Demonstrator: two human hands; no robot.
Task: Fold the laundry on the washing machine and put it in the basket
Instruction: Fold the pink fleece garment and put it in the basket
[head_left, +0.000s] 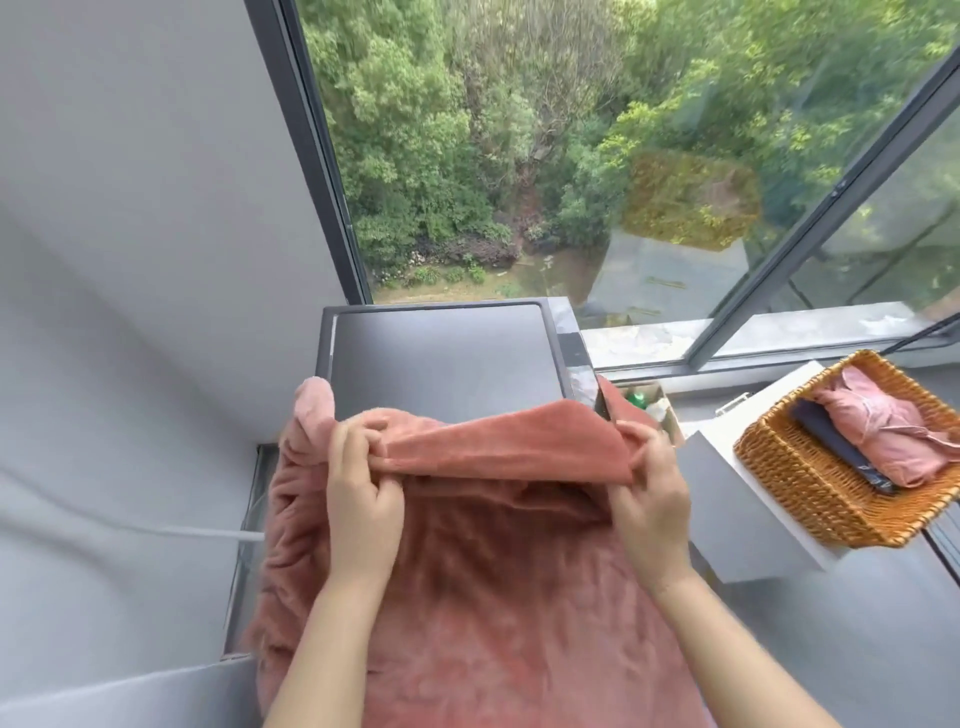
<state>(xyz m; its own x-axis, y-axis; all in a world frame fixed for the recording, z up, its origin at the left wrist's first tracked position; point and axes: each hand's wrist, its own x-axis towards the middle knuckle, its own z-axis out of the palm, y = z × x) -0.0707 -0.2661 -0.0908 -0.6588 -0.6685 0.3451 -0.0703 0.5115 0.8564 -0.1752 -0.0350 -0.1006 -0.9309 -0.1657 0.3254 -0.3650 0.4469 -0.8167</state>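
Note:
A large pink fleece blanket (483, 561) lies spread over the grey washing machine top (441, 358), covering its near part and hanging over the left side. My left hand (363, 493) grips the blanket's far edge at the left. My right hand (649, 493) pinches the same edge at the right, so a folded band of fabric is lifted between them. A wicker basket (810, 499) stands to the right on a white ledge. Inside it lie a folded pink garment (883, 431) and a dark folded item (836, 447).
A grey wall closes the left side. A large window with dark frames runs behind the machine, with trees outside. A small box with a green bottle (636, 399) sits between the machine and the white ledge (727, 504).

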